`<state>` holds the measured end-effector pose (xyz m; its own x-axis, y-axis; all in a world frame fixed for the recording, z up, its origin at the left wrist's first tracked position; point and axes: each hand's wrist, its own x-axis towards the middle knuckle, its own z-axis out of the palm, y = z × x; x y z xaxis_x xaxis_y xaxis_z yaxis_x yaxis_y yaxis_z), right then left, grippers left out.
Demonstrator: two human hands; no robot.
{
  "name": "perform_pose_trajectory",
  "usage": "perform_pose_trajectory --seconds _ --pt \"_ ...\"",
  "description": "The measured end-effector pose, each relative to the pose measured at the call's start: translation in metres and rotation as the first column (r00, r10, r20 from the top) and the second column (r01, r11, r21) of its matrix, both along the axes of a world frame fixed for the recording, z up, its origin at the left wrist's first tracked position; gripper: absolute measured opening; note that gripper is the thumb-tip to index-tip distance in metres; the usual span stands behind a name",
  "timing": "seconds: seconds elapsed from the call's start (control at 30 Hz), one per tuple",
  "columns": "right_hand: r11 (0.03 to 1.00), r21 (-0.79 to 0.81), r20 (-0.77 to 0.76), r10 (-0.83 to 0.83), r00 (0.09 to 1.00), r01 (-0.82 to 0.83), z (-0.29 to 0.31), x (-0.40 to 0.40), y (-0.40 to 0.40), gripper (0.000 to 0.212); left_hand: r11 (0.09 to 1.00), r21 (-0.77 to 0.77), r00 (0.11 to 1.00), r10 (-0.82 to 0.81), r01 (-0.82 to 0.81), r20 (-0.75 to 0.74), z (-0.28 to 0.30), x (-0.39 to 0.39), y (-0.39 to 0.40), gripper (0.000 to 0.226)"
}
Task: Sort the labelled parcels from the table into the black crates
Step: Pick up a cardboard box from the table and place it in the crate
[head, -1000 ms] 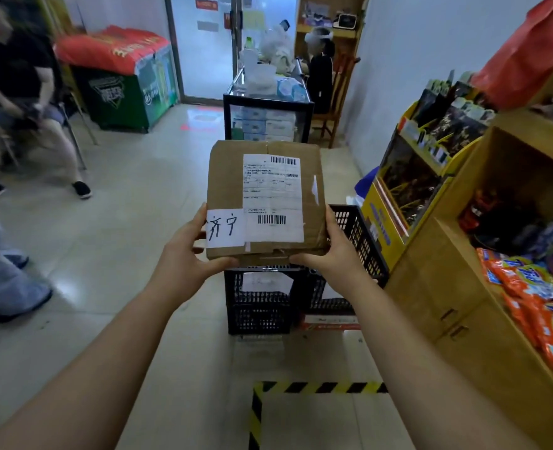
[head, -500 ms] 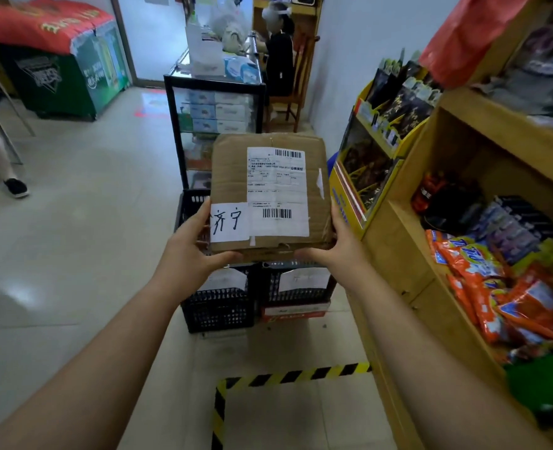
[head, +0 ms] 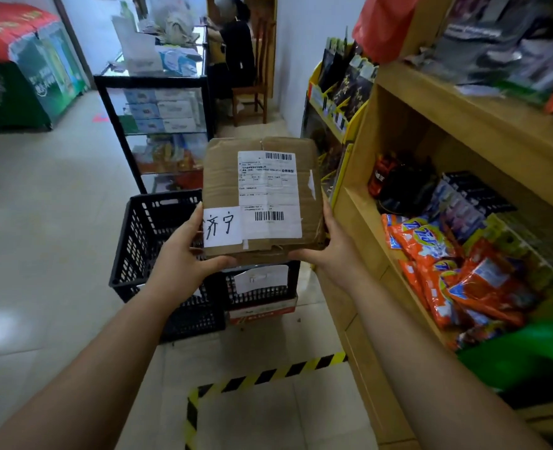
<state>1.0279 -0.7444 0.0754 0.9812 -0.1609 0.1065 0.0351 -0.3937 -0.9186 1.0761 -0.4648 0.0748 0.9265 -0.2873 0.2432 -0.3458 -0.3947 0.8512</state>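
Here, both arms are reaching forward from the bottom corners, forearms bare and converging on a parcel [head: 262,203] held flat between them. The left hand [head: 184,254] is gripping the near left corner, thumb lying along the front edge, fingers going underneath out of sight, the index finger rising along the left side. The right hand [head: 330,251] is gripping the near right corner the same way, thumb pointing inward along the front edge, fingers tucked beneath. Both wrists are bending slightly inward.

The parcel is facing up, a printed label [head: 268,193] sitting between the two grips, and a handwritten slip [head: 222,226] lying just beside the left thumb. Under the hands and the parcel, two crates are standing on the floor: the left crate [head: 148,241] showing beyond the left hand, the right crate [head: 262,287] directly below the parcel's front edge, a white tag [head: 262,278] on its near wall. A wooden shelf [head: 398,203] is running along outside the right forearm. Striped tape [head: 268,375] is crossing the floor between the forearms.
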Motion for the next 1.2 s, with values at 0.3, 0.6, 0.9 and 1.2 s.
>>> perform_pose_trajectory --seconds 0.3,0.6,0.9,1.2 --pt "1.000 -0.025 -0.040 0.014 0.999 -0.015 -0.004 0.035 0.004 0.121 1.000 0.014 0.999 0.015 -0.015 -0.039 -0.009 0.032 0.003 0.108" --pt "0.994 -0.101 -0.080 0.038 0.996 -0.046 0.005 0.092 0.043 0.119 0.998 -0.044 0.999 0.033 -0.033 -0.002 -0.011 0.083 0.042 0.106" --pt "0.983 -0.148 -0.117 0.089 0.989 -0.106 -0.009 0.159 0.038 0.130 0.994 -0.031 0.993 0.108 -0.109 -0.042 -0.020 0.132 0.035 0.106" --pt "0.988 -0.047 -0.199 0.138 0.970 -0.150 -0.037 0.257 -0.040 0.137 0.985 -0.025 0.978 0.165 -0.169 -0.124 -0.037 0.214 -0.043 0.106"
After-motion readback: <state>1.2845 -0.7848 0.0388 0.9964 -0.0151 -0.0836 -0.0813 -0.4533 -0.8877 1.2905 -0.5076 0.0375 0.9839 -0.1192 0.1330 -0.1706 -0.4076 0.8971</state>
